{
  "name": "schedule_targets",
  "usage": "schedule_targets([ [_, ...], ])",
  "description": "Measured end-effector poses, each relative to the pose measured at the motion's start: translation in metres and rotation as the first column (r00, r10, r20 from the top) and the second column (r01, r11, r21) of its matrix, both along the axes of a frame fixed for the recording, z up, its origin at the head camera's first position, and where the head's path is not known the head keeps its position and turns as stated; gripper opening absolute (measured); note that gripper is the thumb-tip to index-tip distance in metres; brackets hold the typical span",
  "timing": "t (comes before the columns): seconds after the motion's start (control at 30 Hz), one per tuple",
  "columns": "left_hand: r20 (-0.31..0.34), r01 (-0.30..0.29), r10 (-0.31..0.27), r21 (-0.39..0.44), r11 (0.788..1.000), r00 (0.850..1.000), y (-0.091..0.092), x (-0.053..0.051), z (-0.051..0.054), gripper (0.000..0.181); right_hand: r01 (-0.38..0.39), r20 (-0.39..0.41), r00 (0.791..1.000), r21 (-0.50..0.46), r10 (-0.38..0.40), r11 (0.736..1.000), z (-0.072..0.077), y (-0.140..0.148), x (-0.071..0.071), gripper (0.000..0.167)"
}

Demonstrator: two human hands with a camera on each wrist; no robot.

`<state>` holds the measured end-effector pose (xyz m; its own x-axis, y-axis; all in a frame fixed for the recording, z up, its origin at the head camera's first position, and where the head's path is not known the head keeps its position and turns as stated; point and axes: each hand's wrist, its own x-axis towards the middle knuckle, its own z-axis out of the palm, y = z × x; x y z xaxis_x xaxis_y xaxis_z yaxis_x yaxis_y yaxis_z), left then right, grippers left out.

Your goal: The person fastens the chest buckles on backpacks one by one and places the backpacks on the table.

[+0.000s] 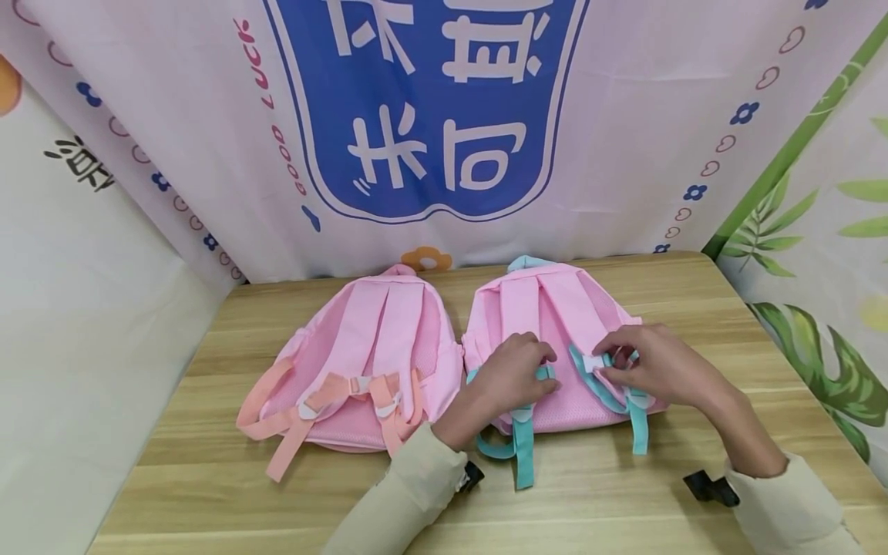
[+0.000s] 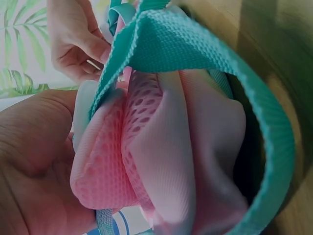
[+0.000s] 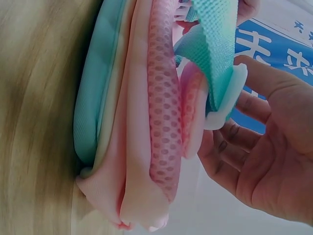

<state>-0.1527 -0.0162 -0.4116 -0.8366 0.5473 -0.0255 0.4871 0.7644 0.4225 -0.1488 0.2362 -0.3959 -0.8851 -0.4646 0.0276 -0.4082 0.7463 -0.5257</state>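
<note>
A pink backpack [image 1: 563,405] with teal webbing lies back side up on the table. My left hand [image 1: 513,372] reaches over its left shoulder strap, thumb and fingers pinching a short teal strap [image 1: 545,372]. On the other side, my right hand [image 1: 652,364] grips the teal strap beside a white buckle [image 1: 593,363], over the right shoulder strap [image 1: 572,308]. In the right wrist view, a white strap adjuster [image 3: 229,100] sits near the right hand's fingers. A teal webbing loop [image 2: 264,122] crosses the left wrist view. The fingertips are partly hidden there.
Left of it lies a second pink backpack [image 1: 361,331] with orange straps, its orange chest strap [image 1: 358,386] joined across. Both rest on a wooden table [image 1: 208,493]. A printed cloth [image 1: 624,154] hangs behind the table. Loose teal strap ends [image 1: 524,455] trail toward the front.
</note>
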Motion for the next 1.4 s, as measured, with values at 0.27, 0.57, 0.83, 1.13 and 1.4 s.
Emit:
schedule_targets([
  [0.27, -0.020, 0.016, -0.017, -0.019, 1.000, 1.000, -0.002, 0.000, 0.001, 0.026, -0.017, -0.004, 1.000, 0.003, 0.017, 1.000, 0.000, -0.001, 0.001, 0.027],
  [0.57, 0.026, 0.040, -0.040, 0.012, 0.999, 0.999, -0.009, 0.000, 0.010, 0.027, -0.046, -0.031, 0.998, 0.013, 0.046, 0.999, 0.001, -0.006, 0.001, 0.027],
  [0.83, 0.011, 0.031, -0.032, 0.061, 0.998, 0.999, -0.022, 0.001, 0.017, 0.027, -0.073, 0.003, 0.997, -0.005, 0.073, 0.997, 0.004, -0.019, -0.002, 0.026],
  [1.13, -0.003, 0.008, -0.008, 0.120, 0.993, 1.000, -0.037, 0.003, 0.019, 0.026, -0.058, -0.012, 0.998, -0.065, 0.058, 0.996, 0.001, -0.028, -0.002, 0.026],
  [1.4, -0.007, -0.016, 0.018, 0.246, 0.969, 1.000, -0.052, 0.005, 0.010, 0.027, -0.063, -0.058, 0.997, -0.131, 0.056, 0.989, -0.009, -0.032, -0.003, 0.028],
])
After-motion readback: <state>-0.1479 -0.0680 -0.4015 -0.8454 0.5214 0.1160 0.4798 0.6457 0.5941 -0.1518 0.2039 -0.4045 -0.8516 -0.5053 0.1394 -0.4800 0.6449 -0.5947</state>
